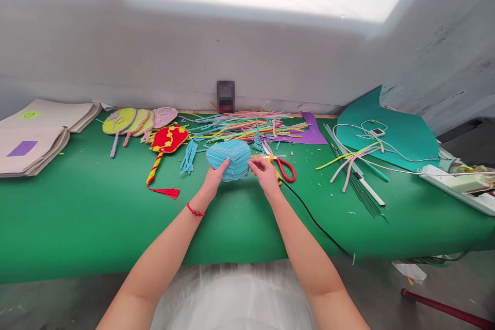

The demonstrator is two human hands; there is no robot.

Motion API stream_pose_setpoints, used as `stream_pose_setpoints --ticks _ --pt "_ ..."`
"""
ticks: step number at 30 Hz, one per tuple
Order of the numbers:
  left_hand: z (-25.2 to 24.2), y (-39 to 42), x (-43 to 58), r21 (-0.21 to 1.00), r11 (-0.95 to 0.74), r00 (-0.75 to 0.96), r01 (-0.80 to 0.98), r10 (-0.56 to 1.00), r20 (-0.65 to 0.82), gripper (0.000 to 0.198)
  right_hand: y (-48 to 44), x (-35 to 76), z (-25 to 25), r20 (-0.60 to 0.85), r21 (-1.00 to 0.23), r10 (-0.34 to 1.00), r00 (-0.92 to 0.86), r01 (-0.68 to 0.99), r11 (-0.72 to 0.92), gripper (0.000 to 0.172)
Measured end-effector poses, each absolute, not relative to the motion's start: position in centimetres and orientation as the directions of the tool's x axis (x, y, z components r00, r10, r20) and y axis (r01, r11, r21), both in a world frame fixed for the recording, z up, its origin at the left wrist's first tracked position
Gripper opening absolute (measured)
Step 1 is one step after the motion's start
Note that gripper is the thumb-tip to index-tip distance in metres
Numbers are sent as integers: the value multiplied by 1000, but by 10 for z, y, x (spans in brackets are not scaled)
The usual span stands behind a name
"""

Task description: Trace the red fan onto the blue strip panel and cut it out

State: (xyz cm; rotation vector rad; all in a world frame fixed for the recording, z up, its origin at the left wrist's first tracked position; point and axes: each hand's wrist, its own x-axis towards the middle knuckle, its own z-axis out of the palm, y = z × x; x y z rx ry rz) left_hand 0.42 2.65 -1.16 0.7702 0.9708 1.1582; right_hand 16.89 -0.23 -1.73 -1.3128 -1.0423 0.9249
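Observation:
A blue ribbed fan-shaped piece is held up over the green table. My left hand grips its lower left side, with the thumb lying on the front. At its right edge my right hand has thumb and fingers pinched together; what is between them is too small to make out. Just behind the right hand lie a yellow glue gun and red-handled scissors. A bundle of short blue strips rests left of the blue piece.
Colourful fuzzy sticks lie along the back. A red fan and paler fans stand left, beside paper stacks. Right are a teal sheet, white cables, thin wires and a power strip. A black cord crosses the front.

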Motion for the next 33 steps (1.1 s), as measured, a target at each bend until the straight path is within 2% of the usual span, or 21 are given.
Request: stream_pose_setpoints --ticks 6,11,14,16,19,22,26,33 --pt "-9 25 4 890 246 112 -384 969 -220 47 -4 168 -16 68 -998 957 283 24 64 35" --pt "-10 26 4 885 256 114 -390 967 -230 45 -2 169 -16 67 -998 952 297 39 58 41" --pt "-11 28 2 881 263 99 -392 965 -244 44 -1 184 -14 92 -992 932 350 117 53 45" --pt "-11 28 0 881 277 82 -383 960 -266 42 0 199 -13 150 -968 898 413 248 48 42" --pt "-11 29 -1 881 296 61 -369 954 -295 42 0 219 -14 212 -870 834 510 487 -76 36" --pt "-10 29 -2 878 287 48 -383 955 -291 43 1 225 -20 176 -751 861 478 630 -196 39" --pt "-8 29 -3 867 270 58 -418 961 -271 42 1 218 -26 141 -616 908 393 754 -230 55" --pt "-5 29 -4 868 250 45 -429 966 -256 45 -4 195 -24 152 -399 903 401 861 -315 64"
